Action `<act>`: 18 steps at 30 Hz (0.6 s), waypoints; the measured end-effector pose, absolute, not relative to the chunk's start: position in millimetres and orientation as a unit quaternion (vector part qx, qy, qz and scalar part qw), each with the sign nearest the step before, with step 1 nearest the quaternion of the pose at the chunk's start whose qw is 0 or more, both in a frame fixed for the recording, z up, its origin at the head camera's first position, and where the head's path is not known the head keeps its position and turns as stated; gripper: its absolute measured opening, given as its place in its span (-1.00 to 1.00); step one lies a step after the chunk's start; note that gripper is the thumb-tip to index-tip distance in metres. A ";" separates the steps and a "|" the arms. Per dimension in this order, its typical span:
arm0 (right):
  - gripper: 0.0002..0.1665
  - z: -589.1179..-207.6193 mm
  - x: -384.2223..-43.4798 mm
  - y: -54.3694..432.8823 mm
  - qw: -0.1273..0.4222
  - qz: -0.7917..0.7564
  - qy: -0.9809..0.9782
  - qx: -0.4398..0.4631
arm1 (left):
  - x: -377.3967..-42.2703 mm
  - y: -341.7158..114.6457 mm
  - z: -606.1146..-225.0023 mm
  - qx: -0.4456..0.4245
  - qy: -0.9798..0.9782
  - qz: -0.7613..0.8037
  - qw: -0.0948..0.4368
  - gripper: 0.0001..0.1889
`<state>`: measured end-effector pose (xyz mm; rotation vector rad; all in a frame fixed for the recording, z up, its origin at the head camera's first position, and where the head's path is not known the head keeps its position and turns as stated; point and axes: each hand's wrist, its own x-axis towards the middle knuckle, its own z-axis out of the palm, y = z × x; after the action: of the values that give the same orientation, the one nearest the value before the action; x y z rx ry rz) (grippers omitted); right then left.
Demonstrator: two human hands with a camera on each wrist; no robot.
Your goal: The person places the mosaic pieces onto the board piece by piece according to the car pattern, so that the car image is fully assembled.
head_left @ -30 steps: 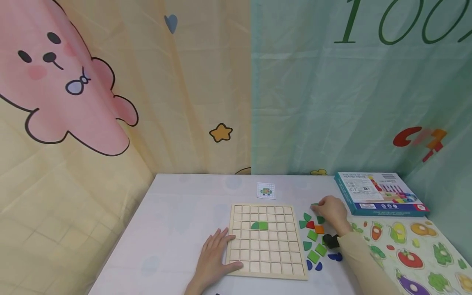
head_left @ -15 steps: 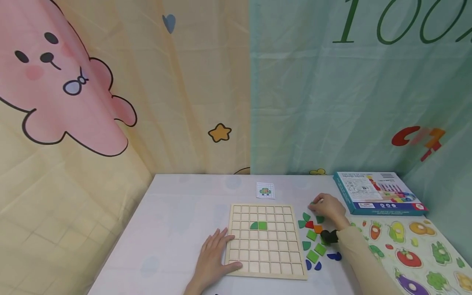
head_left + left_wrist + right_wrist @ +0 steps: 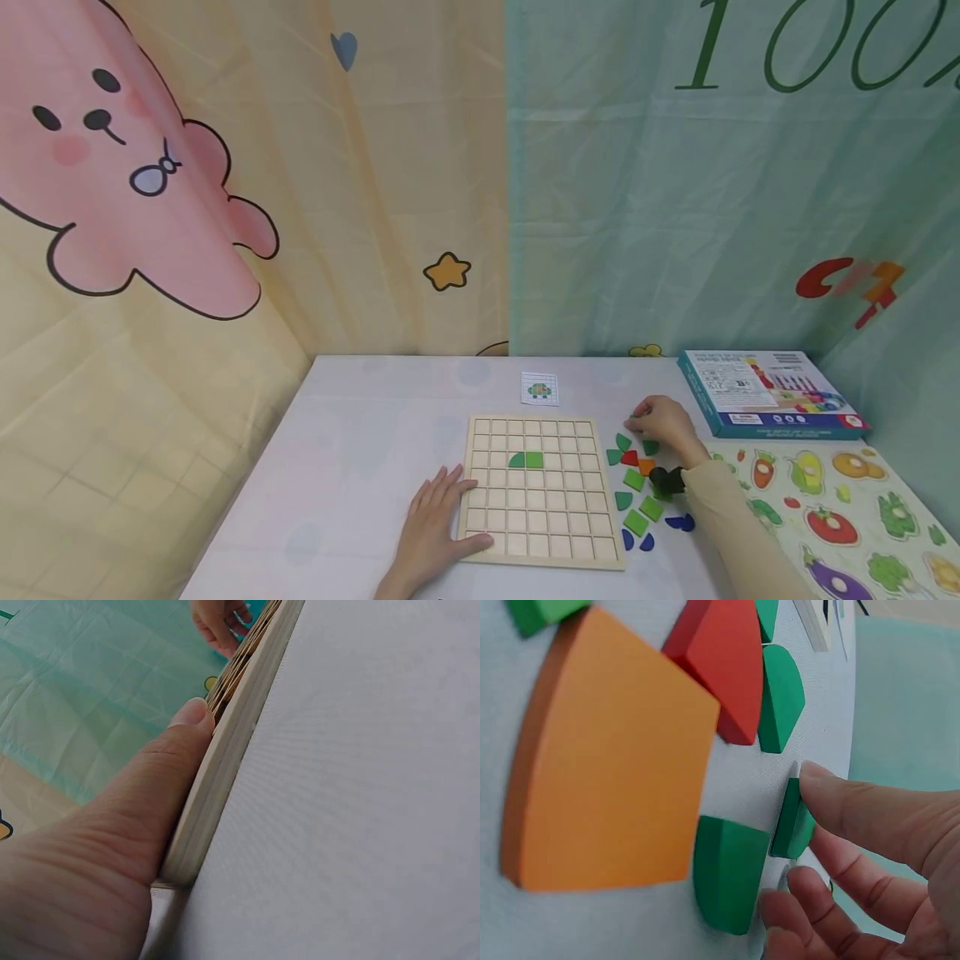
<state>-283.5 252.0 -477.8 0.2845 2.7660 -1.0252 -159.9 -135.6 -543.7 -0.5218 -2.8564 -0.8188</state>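
A wooden grid board [image 3: 541, 523] lies on the white table, with a green quarter-circle block [image 3: 517, 460] and a green square block [image 3: 534, 460] side by side in it. My left hand [image 3: 431, 527] rests at the board's left side, fingers spread; its thumb [image 3: 161, 776] lies along the frame in the left wrist view. Beyond the board's right side, my right hand [image 3: 667, 423] has thumb and fingers at a green curved-edge block [image 3: 789, 821], which it pinches close over the table. Another green block [image 3: 731, 874] and an orange square block [image 3: 615, 765] lie near those fingers.
Several green, red [image 3: 629, 457] and blue blocks [image 3: 647, 542] lie right of the board. A small pattern card [image 3: 540, 389] lies behind it. At the right are a boxed set [image 3: 772, 396] and a sheet of vegetable pictures [image 3: 862, 487]. Curtains hang behind the table.
My right hand has shifted slightly left with the green block at its fingertips. The left hand and the board have stayed put.
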 end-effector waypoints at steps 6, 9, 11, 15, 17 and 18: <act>-0.76 -479.1 -281.0 251.4 0.073 -0.358 0.928 0.080 | -160.3 -135.0 -544.5 -0.173 -0.945 -0.272 0.061 -0.13; -0.77 -479.6 -277.4 252.6 0.055 -0.359 0.929 0.068 | -160.1 -134.8 -545.0 -0.173 -0.945 -0.272 0.059 -0.13; -0.78 -479.5 -274.5 253.3 0.045 -0.360 0.930 0.062 | -160.0 -134.8 -544.7 -0.172 -0.945 -0.273 0.059 -0.13; -0.82 -478.3 -269.1 251.2 0.030 -0.362 0.930 0.051 | -160.2 -135.0 -543.9 -0.170 -0.946 -0.269 0.060 -0.14; -0.83 -476.9 -265.6 246.8 0.017 -0.366 0.930 0.035 | -160.2 -135.0 -543.3 -0.169 -0.946 -0.269 0.059 -0.14; -0.83 -476.4 -263.6 243.8 0.010 -0.368 0.929 0.026 | -160.1 -135.0 -543.1 -0.168 -0.946 -0.269 0.058 -0.14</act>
<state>-263.6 243.8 -476.4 0.0816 2.9016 -1.1502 -160.1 -135.0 -543.1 -0.5106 -2.8680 -0.8161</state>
